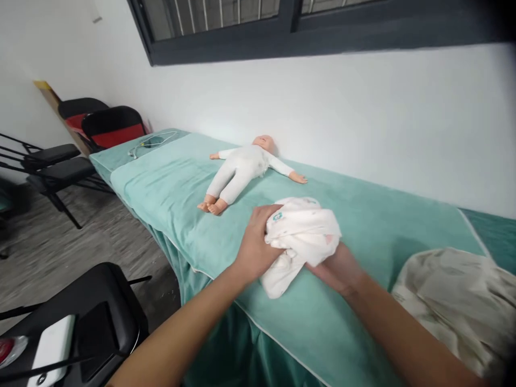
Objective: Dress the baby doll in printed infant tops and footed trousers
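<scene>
A bunched white cloth (pixel 304 228) with small printed marks is between my two hands, above the green-covered bed (pixel 363 209). My left hand (pixel 260 244) grips its left side, thumb in front and fingers partly behind. My right hand (pixel 336 266) holds it from below at the right, its fingers partly hidden under the fabric. One end of the cloth hangs down between my hands. Beyond them a baby doll (pixel 244 169) in a white suit lies on its back, arms spread, head toward the wall.
A crumpled pale cloth (pixel 455 301) lies at the right. Cables (pixel 153 141) rest on the bed's far left end. Black chairs (pixel 116 126) stand at the left. A near chair (pixel 116 301) holds a white device (pixel 52 346). Wall and window lie behind the bed.
</scene>
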`<state>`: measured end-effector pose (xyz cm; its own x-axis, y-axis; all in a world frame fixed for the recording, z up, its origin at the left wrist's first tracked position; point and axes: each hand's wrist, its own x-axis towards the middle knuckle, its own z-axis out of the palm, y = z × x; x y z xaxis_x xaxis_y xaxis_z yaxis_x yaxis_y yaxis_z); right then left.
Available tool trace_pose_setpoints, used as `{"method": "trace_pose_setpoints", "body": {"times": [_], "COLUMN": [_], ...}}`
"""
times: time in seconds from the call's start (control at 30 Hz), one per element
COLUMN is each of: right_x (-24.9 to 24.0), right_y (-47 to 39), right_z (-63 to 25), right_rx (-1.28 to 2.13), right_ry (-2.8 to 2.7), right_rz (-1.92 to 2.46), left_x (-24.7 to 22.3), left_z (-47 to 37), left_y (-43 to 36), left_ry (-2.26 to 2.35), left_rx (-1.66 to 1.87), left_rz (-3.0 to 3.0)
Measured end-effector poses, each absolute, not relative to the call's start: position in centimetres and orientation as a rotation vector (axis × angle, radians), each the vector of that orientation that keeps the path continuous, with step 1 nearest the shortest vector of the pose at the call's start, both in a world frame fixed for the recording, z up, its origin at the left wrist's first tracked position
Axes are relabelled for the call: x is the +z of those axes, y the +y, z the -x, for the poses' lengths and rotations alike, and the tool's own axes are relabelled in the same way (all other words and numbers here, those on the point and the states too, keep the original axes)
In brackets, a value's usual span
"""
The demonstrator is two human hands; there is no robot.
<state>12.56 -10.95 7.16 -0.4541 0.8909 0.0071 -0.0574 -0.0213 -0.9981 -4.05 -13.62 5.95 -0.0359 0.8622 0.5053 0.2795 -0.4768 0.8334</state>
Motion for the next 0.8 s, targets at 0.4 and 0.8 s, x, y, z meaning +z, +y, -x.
{"method": "trace_pose_setpoints", "body": {"times": [0.4,0.8], "right_x": [2.8,3.2], "right_y": [-8.8,-9.6], "right_z": [-14.3,-13.7], "right_rx": [1.773,1.728], "right_ry": [-1.271,-1.326], "right_rz": [0.981,1.021], "left_x": [-4.2,-10.2], "left_z": [29.2,40.3], "left_y": [-27.1,-42.4], "left_ry": [2.597,3.031], "left_rx": [1.401,0.384], "left_rz": [-1.194,-0.591]}}
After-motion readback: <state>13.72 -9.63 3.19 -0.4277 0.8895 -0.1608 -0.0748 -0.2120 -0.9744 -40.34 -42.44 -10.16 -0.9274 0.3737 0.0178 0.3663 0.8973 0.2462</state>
